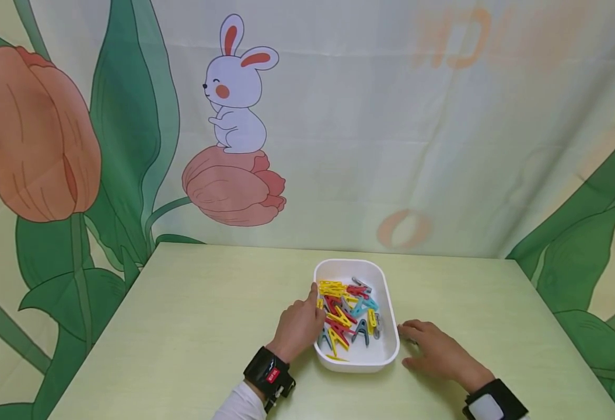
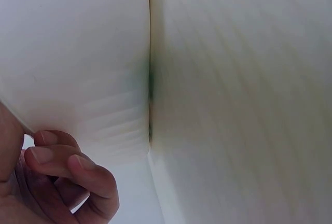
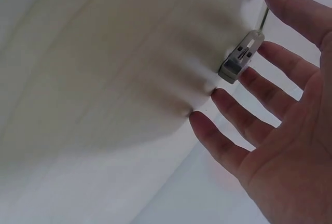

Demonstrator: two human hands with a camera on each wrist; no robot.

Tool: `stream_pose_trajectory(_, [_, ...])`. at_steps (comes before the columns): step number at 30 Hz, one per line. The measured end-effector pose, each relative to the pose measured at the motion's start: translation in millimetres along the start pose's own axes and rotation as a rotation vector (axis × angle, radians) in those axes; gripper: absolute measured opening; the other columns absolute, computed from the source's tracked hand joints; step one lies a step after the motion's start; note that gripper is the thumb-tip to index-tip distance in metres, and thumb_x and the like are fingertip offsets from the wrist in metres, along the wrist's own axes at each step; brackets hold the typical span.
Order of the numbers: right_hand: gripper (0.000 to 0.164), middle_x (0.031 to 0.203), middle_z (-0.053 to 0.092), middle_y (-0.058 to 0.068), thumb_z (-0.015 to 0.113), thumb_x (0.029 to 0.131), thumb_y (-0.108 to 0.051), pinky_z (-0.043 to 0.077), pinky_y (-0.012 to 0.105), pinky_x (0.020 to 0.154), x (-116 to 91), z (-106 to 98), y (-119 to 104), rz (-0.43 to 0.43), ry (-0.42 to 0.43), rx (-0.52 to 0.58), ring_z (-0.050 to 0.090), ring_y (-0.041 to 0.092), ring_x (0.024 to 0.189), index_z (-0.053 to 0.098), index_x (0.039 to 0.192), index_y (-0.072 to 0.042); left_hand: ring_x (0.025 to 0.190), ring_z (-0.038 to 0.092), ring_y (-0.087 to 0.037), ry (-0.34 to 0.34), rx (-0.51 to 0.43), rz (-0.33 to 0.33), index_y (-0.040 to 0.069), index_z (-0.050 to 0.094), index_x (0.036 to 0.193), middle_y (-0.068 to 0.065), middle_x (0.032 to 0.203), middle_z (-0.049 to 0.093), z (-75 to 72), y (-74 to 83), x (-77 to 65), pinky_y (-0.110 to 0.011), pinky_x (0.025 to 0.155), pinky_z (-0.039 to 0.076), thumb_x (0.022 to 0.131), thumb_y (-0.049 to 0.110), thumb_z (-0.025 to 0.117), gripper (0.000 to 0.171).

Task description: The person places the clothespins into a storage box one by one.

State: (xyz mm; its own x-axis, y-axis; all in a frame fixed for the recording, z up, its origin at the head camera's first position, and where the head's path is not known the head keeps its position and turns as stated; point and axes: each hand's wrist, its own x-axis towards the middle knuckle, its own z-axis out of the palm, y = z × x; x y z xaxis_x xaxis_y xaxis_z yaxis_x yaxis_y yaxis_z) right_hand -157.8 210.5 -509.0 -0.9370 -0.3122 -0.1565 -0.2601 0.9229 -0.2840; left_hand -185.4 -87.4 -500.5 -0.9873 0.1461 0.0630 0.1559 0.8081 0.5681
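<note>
A white plastic tray (image 1: 357, 368) stands on the table, holding a loose pile of clothespins (image 1: 339, 318) in yellow, red, blue and grey. My left hand (image 1: 299, 326) grips the tray's left side, its thumb over the rim. Curled fingers (image 2: 96, 177) show against the tray's outer wall in the left wrist view. Just right of the tray, my right hand (image 1: 439, 353) lies low over the table with spread, slightly bent fingers. In the right wrist view a grey clothespin (image 3: 241, 58) lies at the fingertips of that right hand (image 3: 280, 115), not pinched.
The pale table (image 1: 223, 291) extends on both sides of the tray. Behind it hangs a curtain (image 1: 349, 146) printed with a rabbit and tulips. A black wrist strap (image 1: 269, 373) is on the left wrist, another strap (image 1: 496, 399) on the right.
</note>
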Motion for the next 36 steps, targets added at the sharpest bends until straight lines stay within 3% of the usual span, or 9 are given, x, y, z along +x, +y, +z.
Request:
stream_pose_trajectory(6, [0.046, 0.116, 0.062, -0.003, 0.081, 0.079, -0.027, 0.05, 0.042, 0.095, 2.9, 1.6, 0.2, 0.002, 0.034, -0.052, 0.058, 0.018, 0.106, 0.068, 0.122, -0.018, 0.05, 0.044, -0.017, 0.002, -0.004, 0.001, 0.0, 0.033, 0.151, -0.003, 0.06, 0.048, -0.6, 0.1, -0.4, -0.028, 0.047, 0.03, 0.097, 0.022, 0.054, 0.062])
stream_pose_trajectory(14, [0.025, 0.083, 0.056, -0.005, 0.078, 0.081, -0.014, 0.045, 0.035, 0.073, 3.8, 0.0, -2.6, 0.01, 0.023, -0.033, 0.048, 0.013, 0.077, 0.069, 0.104, -0.016, 0.048, 0.044, -0.016, -0.003, -0.007, 0.003, 0.0, 0.032, 0.152, -0.002, 0.059, 0.047, 0.0, -0.2, 0.0, -0.028, 0.046, 0.029, 0.097, 0.021, 0.054, 0.063])
stream_pose_trajectory(25, [0.025, 0.082, 0.052, -0.004, 0.074, 0.083, -0.01, 0.042, 0.033, 0.068, -1.8, -1.9, -4.6, 0.008, 0.013, 0.025, 0.047, 0.014, 0.073, 0.066, 0.106, -0.016, 0.048, 0.043, -0.016, -0.007, -0.006, -0.006, 0.001, 0.032, 0.152, -0.002, 0.059, 0.046, 0.2, -0.4, 0.3, -0.028, 0.047, 0.029, 0.097, 0.022, 0.053, 0.063])
stream_pose_trajectory(36, [0.025, 0.086, 0.055, -0.005, 0.073, 0.083, -0.006, 0.045, 0.032, 0.069, -4.5, -2.7, -0.1, -0.001, 0.046, 0.003, 0.049, 0.011, 0.074, 0.067, 0.104, -0.017, 0.048, 0.043, -0.016, 0.001, 0.001, 0.006, 0.0, 0.032, 0.152, -0.002, 0.058, 0.046, -0.6, 0.1, -0.5, -0.028, 0.047, 0.029, 0.097, 0.021, 0.054, 0.063])
